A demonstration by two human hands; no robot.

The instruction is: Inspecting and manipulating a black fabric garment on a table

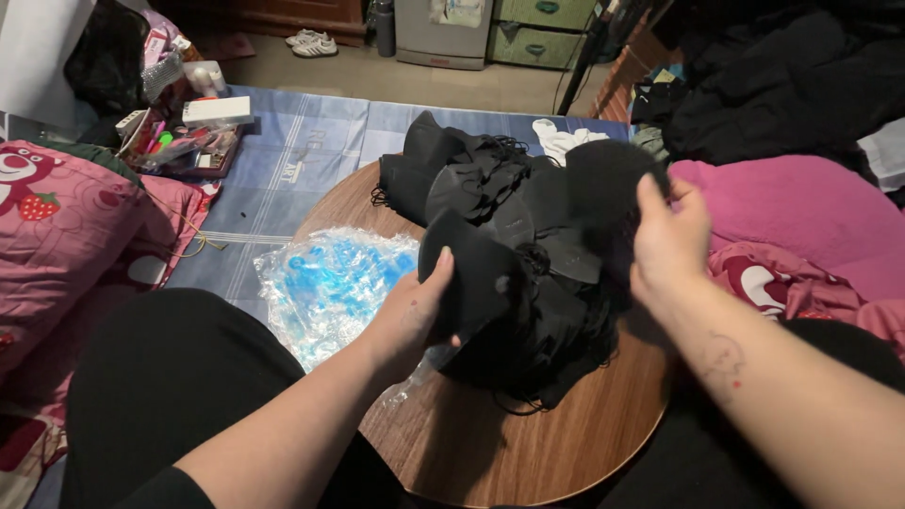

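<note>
Round wooden table (490,443) across your lap, blue sheet (302,151) beyond. The pile of black fabric pieces (528,245) sits mid-table, crinkled clear plastic bag (325,283) touching its left side. Your left hand (419,311) clamps one black piece (471,269) at the pile's near edge; your right hand (669,240) pinches the pile's far-right edge. Sorting looks under way; separating the top piece calls for a clean peel, loops untangled.

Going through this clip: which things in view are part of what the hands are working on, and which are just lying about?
In hand:
- left hand and right hand, both gripping black face masks
- round wooden table under the pile
- clear plastic bag beside it

Lying about:
- pink bear pillow
- white shoes on the floor
- dark clothes heap
- tray of small items
</note>
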